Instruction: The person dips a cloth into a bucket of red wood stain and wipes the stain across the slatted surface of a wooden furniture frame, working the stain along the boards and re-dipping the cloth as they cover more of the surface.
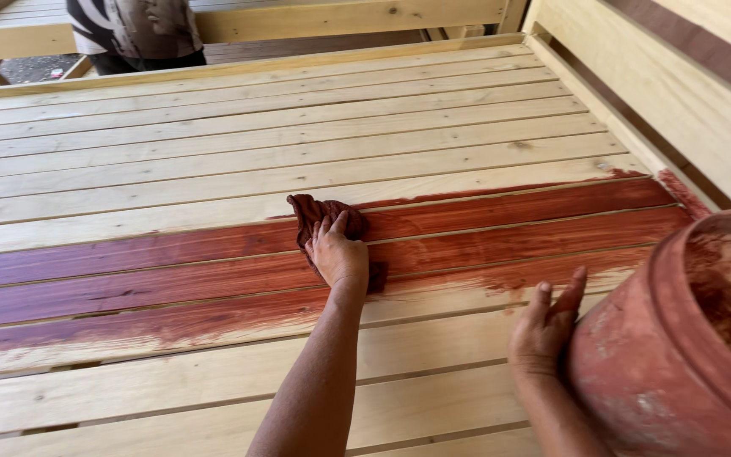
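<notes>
Three pale wooden slats (213, 262) wear red-brown stain; those beyond and nearer stay bare. Left hand (338, 254) presses flat on a dark-red stained rag (319, 213) atop them. Right hand (545, 326), fingers open, steadies a stain-smeared round tub (678, 355) nearer the camera

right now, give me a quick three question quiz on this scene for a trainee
1. True or false: the left hand presses a dark red rag on the slatted wooden platform.
2. What does the right hand touch? A) a brush B) the stain-smeared bucket C) a hammer
3. Fill in: the stained boards are a ___ colour, the others bare pale wood.

Key: 1 true; 2 B; 3 reddish-brown. A second person stands at the far edge.
</notes>
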`<action>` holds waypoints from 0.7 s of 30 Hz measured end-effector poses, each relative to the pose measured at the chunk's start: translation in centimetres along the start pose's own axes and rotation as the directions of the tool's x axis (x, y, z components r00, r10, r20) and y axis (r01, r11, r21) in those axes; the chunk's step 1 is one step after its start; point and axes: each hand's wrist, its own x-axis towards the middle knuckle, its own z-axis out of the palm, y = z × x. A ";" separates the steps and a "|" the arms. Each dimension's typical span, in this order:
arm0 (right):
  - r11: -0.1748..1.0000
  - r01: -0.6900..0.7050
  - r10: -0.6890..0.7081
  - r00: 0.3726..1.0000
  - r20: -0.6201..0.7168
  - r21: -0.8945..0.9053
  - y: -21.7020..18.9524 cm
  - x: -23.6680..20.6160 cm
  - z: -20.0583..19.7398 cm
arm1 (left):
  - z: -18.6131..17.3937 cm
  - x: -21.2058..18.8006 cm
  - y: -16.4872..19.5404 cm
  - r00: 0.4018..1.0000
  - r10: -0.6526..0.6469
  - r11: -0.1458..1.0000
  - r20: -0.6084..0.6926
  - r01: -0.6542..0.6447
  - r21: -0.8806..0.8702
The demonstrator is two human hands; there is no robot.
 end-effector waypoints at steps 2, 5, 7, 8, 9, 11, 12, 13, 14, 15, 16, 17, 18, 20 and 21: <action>0.992 0.062 -0.058 0.998 0.037 -0.107 0.5 0.3 -1.3 | 2.1 -1.1 2.1 1.000 0.012 1.000 0.026 -0.012 -0.022; 0.992 0.028 -0.025 0.999 0.025 -0.124 1.7 1.0 -3.4 | 5.1 -2.9 5.0 0.998 0.038 0.999 0.041 -0.037 -0.040; 0.989 0.034 -0.037 0.999 -0.021 -0.147 3.0 2.5 -5.4 | 7.3 -4.1 7.0 0.996 0.087 0.996 0.016 -0.086 -0.038; 0.984 0.024 -0.033 0.998 -0.045 -0.176 3.7 3.3 -6.8 | 8.4 -4.8 8.0 0.996 0.083 0.995 0.021 -0.081 -0.050; 0.979 0.013 -0.028 0.997 -0.070 -0.204 4.4 4.2 -8.1 | 9.3 -5.3 8.9 0.996 0.080 0.995 0.027 -0.078 -0.061; 0.967 -0.015 -0.015 0.993 -0.117 -0.253 5.8 5.8 -10.8 | 11.3 -6.4 10.9 0.996 0.082 0.994 0.046 -0.079 -0.077; 0.962 -0.032 -0.006 0.991 -0.137 -0.272 6.3 6.3 -12.3 | 12.1 -7.0 11.8 0.995 0.087 0.993 0.057 -0.082 -0.080; 0.955 -0.049 0.003 0.988 -0.155 -0.291 6.8 6.7 -13.7 | 12.9 -7.5 12.7 0.994 0.090 0.993 0.069 -0.084 -0.083; 0.953 -0.045 -0.005 0.986 -0.165 -0.300 7.1 7.2 -15.0 | 13.7 -8.1 13.8 0.992 0.101 0.992 0.074 -0.094 -0.088; 0.950 -0.041 -0.014 0.985 -0.174 -0.308 7.5 7.8 -16.2 | 14.5 -8.7 14.8 0.991 0.111 0.990 0.078 -0.103 -0.092; 0.948 -0.037 -0.023 0.983 -0.183 -0.315 7.8 8.4 -17.1 | 15.2 -9.2 16.0 0.989 0.122 0.989 0.080 -0.114 -0.097; 0.954 -0.056 -0.005 0.979 -0.202 -0.295 8.0 8.9 -17.9 | 15.8 -9.8 17.1 0.987 0.120 0.989 0.105 -0.110 -0.097; 0.959 -0.076 0.014 0.975 -0.221 -0.274 8.3 9.3 -18.5 | 16.5 -10.5 18.1 0.984 0.118 0.990 0.131 -0.106 -0.094; 0.967 -0.055 -0.006 0.971 -0.240 -0.247 8.6 9.8 -19.2 | 17.8 -11.8 20.6 0.980 0.116 0.990 0.164 -0.100 -0.102; 0.970 -0.015 -0.044 0.970 -0.237 -0.242 8.7 9.8 -19.2 | 18.5 -12.5 21.7 0.978 0.114 0.989 0.172 -0.096 -0.109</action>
